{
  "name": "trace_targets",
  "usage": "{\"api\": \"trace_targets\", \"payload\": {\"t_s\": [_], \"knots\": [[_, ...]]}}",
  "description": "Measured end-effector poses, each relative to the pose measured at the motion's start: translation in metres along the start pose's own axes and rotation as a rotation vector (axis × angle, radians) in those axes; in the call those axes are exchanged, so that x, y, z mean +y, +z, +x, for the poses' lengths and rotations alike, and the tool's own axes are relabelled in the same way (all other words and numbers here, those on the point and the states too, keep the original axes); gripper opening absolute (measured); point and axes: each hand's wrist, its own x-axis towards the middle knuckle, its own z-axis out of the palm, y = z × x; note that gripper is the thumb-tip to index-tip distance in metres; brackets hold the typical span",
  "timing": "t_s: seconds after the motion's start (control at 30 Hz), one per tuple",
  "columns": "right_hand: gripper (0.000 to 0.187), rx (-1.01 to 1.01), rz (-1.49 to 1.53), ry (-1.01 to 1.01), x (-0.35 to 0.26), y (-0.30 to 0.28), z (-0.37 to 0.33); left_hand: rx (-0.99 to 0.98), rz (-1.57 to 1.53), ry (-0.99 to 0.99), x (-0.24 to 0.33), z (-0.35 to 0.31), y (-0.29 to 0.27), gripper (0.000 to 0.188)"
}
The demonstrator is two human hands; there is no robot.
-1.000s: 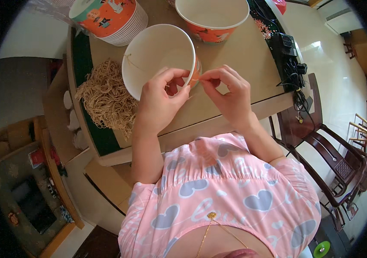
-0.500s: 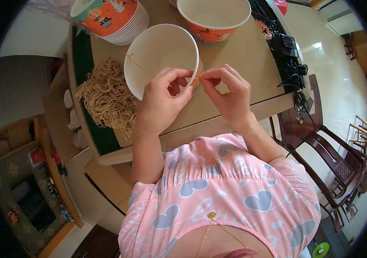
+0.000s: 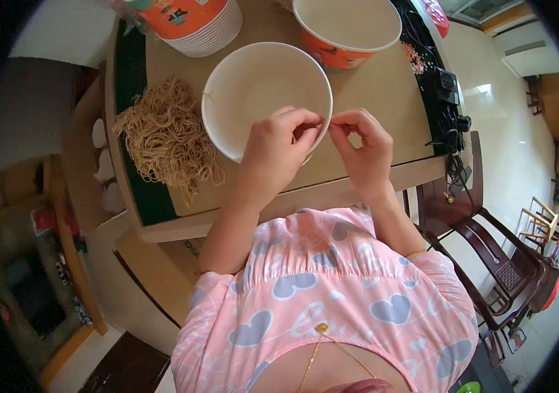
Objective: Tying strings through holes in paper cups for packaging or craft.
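Note:
A white-lined paper bucket [image 3: 260,82] stands in front of me, its mouth tilted up toward me. A short bit of string [image 3: 207,97] shows at the left side of its rim. My left hand [image 3: 279,147] reaches over the near rim, thumb and fingers pinched at the bucket's right edge. Just outside that edge, my right hand [image 3: 366,147] pinches with thumb and forefinger. Their fingertips nearly meet over a thin string, mostly hidden by the fingers. Left of the bucket lies a tangled heap of tan strings [image 3: 168,141].
A stack of orange-patterned paper buckets [image 3: 211,33] stands at the far left. Another orange bucket [image 3: 342,52] stands at the far right. Black cables and adapters [image 3: 446,85] lie along the table's right edge. A dark wooden chair [image 3: 502,255] is to the right.
The bucket appears turned more upright and farther right in view, both hands with it. The string across its inside has drawn back to the left rim. Both hands keep pinching.

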Motion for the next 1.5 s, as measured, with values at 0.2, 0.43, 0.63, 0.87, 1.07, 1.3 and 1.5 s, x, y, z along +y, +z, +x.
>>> {"api": "trace_targets", "payload": {"t_s": [0.2,0.43,0.63,0.87,1.07,1.3,1.5], "knots": [[0.013,-0.002,0.075,0.073,0.004,0.000,-0.001,0.097,0.098,0.097,-0.005,0.002,0.009,0.010],[0.011,-0.064,0.013,0.116,0.011,-0.005,-0.002,0.121,0.044,0.043,-0.010,0.001,0.007,0.013],[0.009,-0.007,0.051,0.148,0.007,-0.009,-0.003,0.024,0.152,0.241,-0.004,-0.011,-0.002,0.021],[0.012,-0.050,0.027,-0.091,-0.010,0.004,0.009,0.112,0.181,0.134,0.007,-0.011,-0.016,0.021],[0.011,-0.115,0.457,0.174,-0.018,0.007,0.005,0.145,0.179,0.249,0.006,-0.010,-0.020,0.024],[0.008,-0.131,0.481,0.288,-0.017,0.001,0.000,0.167,0.202,0.377,0.003,-0.009,-0.012,0.016],[0.009,-0.148,0.154,0.056,-0.021,-0.002,-0.004,0.158,0.254,0.337,0.008,-0.014,-0.018,0.018]]}}
